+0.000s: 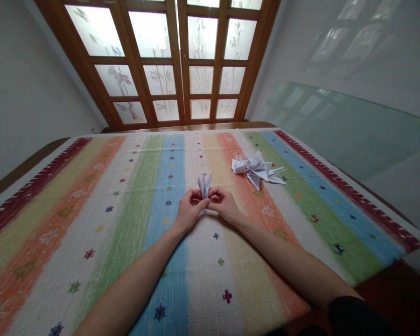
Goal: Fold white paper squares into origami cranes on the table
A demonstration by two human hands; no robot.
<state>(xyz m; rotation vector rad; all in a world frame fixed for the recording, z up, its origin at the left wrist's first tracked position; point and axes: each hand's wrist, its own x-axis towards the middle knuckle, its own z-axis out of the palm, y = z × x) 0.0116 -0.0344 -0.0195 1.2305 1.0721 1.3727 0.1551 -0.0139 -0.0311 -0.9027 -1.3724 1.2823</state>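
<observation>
Near the middle of the table, a small folded white paper crane [204, 186] stands upright between my two hands. My left hand [192, 206] pinches its lower part from the left, thumb against the fingers. From the right, my right hand [224, 203] pinches the same paper, its fingertips almost meeting those of the left. The fingertips cover the bottom of the crane. Beyond my right hand lies a pile of several finished white paper cranes [257, 169], their wings and points overlapping.
A striped, patterned tablecloth [126, 224] covers the table, whose wooden edge [31, 163] shows at the left. Wooden doors with frosted panes [161, 79] stand past the far edge. A white wall [381, 93] with a glassy panel [353, 121] runs along the right.
</observation>
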